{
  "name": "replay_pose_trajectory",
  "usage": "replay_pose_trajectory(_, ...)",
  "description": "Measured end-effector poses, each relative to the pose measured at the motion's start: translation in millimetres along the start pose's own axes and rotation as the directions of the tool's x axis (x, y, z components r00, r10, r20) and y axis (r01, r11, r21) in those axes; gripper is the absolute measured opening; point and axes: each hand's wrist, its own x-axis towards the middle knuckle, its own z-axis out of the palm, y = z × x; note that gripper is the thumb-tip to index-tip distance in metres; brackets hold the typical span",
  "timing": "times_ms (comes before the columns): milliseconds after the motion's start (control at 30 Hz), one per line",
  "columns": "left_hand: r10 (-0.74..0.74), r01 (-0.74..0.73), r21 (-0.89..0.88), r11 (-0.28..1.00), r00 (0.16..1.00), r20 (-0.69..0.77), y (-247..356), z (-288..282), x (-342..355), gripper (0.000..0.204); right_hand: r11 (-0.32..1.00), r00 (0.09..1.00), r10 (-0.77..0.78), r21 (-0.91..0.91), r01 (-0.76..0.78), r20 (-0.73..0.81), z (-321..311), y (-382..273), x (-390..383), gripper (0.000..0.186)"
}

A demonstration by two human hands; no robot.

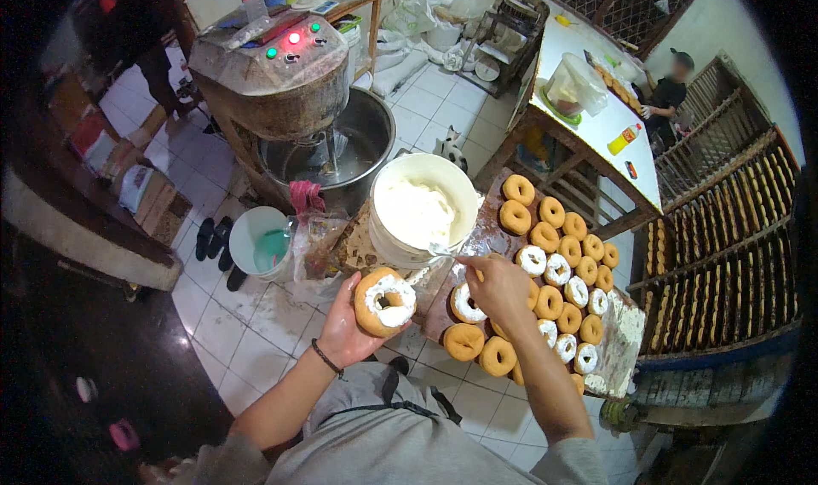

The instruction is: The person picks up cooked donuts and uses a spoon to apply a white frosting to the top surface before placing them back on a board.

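My left hand (342, 330) is wrapped round a doughnut (365, 319) whose upper face carries a ring of white cream. Held in my right hand (497, 286) is a small metal spreader (440, 249), its blade against the near rim of a white bucket (385, 245). Thick white cream (415, 215) fills much of that bucket. To its right, rows of doughnuts (550, 300) lie on a board (615, 367); several are topped with white, the others plain brown. My right forearm hides some of them.
Behind the bucket stands a dough mixer (271, 85) with a steel bowl (375, 132). A smaller white bucket (243, 240) is on the tiled floor at left. A person (669, 93) works beside the white table (588, 119); loaded racks (724, 246) line the right side.
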Motion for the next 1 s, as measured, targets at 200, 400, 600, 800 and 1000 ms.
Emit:
replay_pose_trajectory(200, -0.076, 0.084, -0.044, 0.996, 0.985, 0.156, 52, -10, 18, 0.062, 0.907, 0.926, 0.231, 0.279, -0.316, 0.298, -32, -4, 23, 0.027)
replay_pose_trajectory(400, -0.302, 0.319, -0.052, 0.946, 0.930, 0.211, 102, -10, 54, 0.067, 0.735, 0.992, 0.121, 0.668, -0.118, 0.043, 4, -38, 33, 0.029)
replay_pose_trajectory(600, -0.515, 0.493, 0.161, 0.855, 0.842, 0.157, 147, -9, 80, 0.060, 0.901, 0.996, 0.085, 0.429, -0.061, -0.036, -9, -58, 52, 0.032)
replay_pose_trajectory(800, -0.519, 0.460, 0.412, 0.786, 0.854, 0.038, 168, 5, 92, 0.060, 0.925, 0.999, 0.053, 0.376, -0.045, -0.010, -4, -72, 60, 0.036)
replay_pose_trajectory(1000, -0.607, 0.444, 0.571, 0.691, 0.785, 0.123, 169, -3, 95, 0.056, 0.969, 0.997, -0.078, 0.235, 0.081, -0.022, -7, -81, 70, 0.034)
